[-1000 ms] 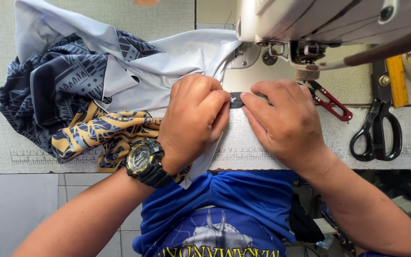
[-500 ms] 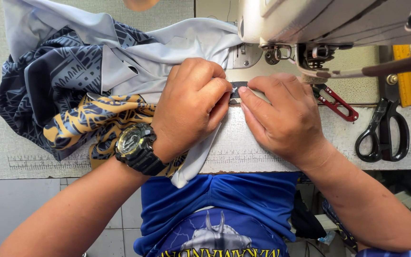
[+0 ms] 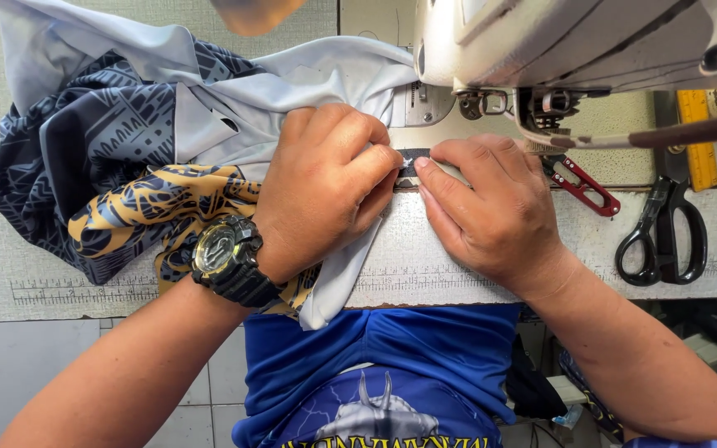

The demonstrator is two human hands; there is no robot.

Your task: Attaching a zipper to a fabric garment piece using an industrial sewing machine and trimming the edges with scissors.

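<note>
- Pale green textured tabletop [image 3: 168,21], ruler markings along its near edge (lower left of frame).
- Grey tiled floor [image 3: 10,373] below, bottom left.
- Even daylight.

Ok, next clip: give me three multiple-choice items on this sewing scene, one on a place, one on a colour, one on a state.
1. Where do the black scissors lie?
A. right of the right hand
B. under the garment
C. in the left hand

2. What colour are the handles of the thread snips?
A. green
B. red
C. white

3. How is the left hand?
A. raised off the table
B. gripping scissors
C. pressed on the grey garment, fingertips at the dark strip

Answers: 1 A, they rest on the table edge beyond that hand; 2 B, red handles show by the machine; 3 C, the hand lies on the cloth.
</note>
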